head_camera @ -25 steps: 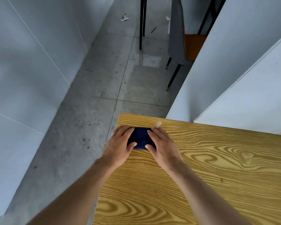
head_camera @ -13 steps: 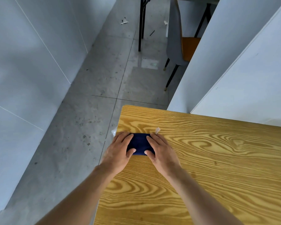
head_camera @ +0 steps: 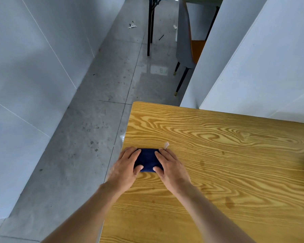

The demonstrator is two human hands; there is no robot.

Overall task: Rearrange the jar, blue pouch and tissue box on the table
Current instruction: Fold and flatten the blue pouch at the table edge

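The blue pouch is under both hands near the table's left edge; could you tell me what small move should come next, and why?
Probably slide the blue pouch rightward, away from the table edge. Left hand and right hand press its ends, and the left hand already overhangs the edge.

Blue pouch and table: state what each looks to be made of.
Blue pouch: apparently soft fabric, matte navy with no shine, held between left hand and right hand. Table: wood or wood-look laminate, smooth with bold yellow grain swirls; which one cannot be told.
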